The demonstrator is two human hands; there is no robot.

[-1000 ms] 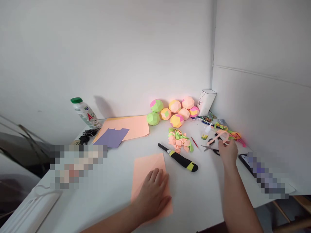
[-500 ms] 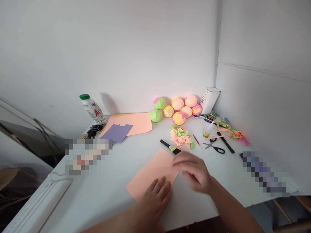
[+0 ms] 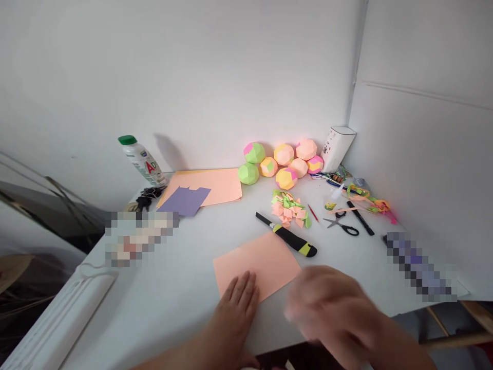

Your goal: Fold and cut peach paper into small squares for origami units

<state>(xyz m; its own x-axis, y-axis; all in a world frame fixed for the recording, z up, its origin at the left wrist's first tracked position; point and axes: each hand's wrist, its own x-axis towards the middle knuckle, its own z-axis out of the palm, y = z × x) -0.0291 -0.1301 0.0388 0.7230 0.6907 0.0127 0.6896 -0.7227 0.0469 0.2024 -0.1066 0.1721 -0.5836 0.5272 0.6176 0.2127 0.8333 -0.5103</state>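
Note:
A folded-looking sheet of peach paper (image 3: 258,257) lies on the white table in front of me. Across its near edge rests my left hand (image 3: 239,303), flat, with fingers stretched out. Near the sheet's right corner my right hand (image 3: 327,308) is raised and smeared by motion, so its fingers cannot be made out. Just beyond the paper lies a black and yellow-green utility knife (image 3: 292,240), touched by neither hand. Small green and peach paper pieces (image 3: 288,209) are heaped behind the knife.
Several paper balls (image 3: 287,178) stand against the wall. Scissors (image 3: 342,226), a black marker (image 3: 361,218) and a glue bottle (image 3: 333,199) lie right. Purple paper (image 3: 185,201) overlaps peach sheets (image 3: 227,186) at back left, near a green-capped bottle (image 3: 142,162).
The peach sheet has turned clockwise under my left hand. My right hand has moved toward me and to the right, uncovering the knife's handle. The camera view has shifted slightly.

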